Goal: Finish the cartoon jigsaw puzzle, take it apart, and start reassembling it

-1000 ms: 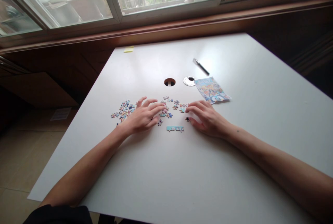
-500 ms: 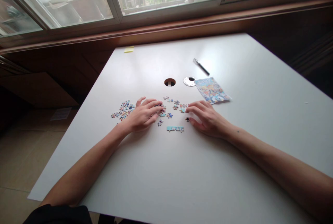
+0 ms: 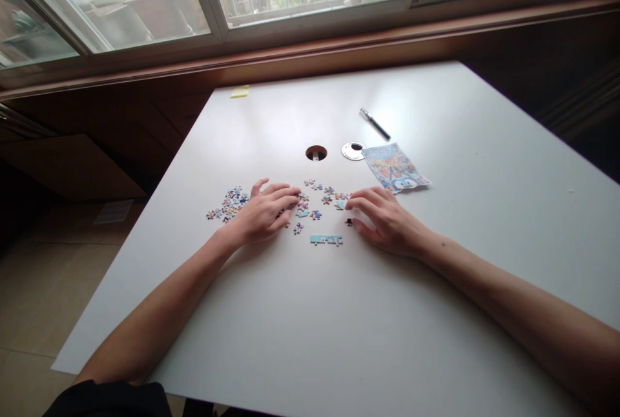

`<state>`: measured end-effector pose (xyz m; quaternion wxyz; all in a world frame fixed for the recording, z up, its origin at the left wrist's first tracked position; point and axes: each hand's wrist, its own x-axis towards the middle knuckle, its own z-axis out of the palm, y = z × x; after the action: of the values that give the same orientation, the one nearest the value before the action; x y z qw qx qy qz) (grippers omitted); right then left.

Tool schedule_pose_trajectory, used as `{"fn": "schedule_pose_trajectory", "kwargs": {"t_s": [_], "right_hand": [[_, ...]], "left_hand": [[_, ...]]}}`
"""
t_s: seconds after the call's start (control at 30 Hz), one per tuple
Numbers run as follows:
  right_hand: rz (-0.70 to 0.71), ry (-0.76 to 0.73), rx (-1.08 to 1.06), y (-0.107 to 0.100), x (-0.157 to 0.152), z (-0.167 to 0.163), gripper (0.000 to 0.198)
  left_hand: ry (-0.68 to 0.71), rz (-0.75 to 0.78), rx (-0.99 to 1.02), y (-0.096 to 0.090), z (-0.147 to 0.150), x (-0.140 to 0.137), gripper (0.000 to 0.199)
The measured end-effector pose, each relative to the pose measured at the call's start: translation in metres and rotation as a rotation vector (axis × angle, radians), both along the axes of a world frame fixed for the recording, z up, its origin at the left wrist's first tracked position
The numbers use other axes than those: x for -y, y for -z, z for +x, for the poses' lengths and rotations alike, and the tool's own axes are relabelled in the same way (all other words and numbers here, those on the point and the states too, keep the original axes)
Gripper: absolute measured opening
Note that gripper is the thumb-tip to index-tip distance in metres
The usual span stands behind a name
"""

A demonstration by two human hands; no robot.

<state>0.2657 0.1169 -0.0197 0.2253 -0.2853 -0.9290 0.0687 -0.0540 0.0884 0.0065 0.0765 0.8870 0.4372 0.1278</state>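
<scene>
My left hand (image 3: 266, 210) lies over part of the loose jigsaw pieces, its fingers stretched and apart, hiding some of them. A heap of small puzzle pieces (image 3: 232, 203) spreads to its left. Several loose pieces (image 3: 316, 215) lie between my two hands. My right hand (image 3: 380, 220) rests on the table with curved fingers and thumb apart. By its thumb is a dark puzzle piece (image 3: 348, 222), and near its fingertips are light-blue and pink pieces (image 3: 340, 205). A joined light-blue puzzle strip (image 3: 326, 239) lies nearer to me, between the hands.
A colourful picture sheet (image 3: 396, 168) lies beyond my right hand, beside a round metal cover (image 3: 353, 151). Further back is a black pen (image 3: 374, 124). The white table (image 3: 310, 326) has a cable hole (image 3: 316, 153) and yellow tape (image 3: 239, 91). A window stands behind.
My left hand has drawn slightly to the left, uncovering more pieces by its fingertips. My right hand and the puzzle strip stay where they were.
</scene>
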Motion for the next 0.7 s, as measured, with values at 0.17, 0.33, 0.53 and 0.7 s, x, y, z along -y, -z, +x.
{"fn": "schedule_pose_trajectory", "kwargs": {"t_s": [0.17, 0.33, 0.53, 0.7], "right_hand": [[0.011, -0.001, 0.007, 0.0, 0.0003, 0.0002, 0.026], [0.016, -0.002, 0.004, 0.0011, -0.0001, 0.0003, 0.027], [0.018, -0.001, 0.002, 0.0016, -0.0008, 0.0, 0.027], [0.016, -0.001, 0.0, 0.0004, 0.0, -0.0002, 0.027]], "left_hand": [[0.005, 0.012, -0.003, 0.0, 0.0002, -0.0008, 0.034], [0.008, 0.008, -0.008, -0.0015, 0.0001, -0.0012, 0.034], [0.007, 0.022, -0.001, 0.0015, -0.0025, -0.0025, 0.038], [0.015, 0.024, -0.01, -0.0005, -0.002, -0.0024, 0.045]]}}
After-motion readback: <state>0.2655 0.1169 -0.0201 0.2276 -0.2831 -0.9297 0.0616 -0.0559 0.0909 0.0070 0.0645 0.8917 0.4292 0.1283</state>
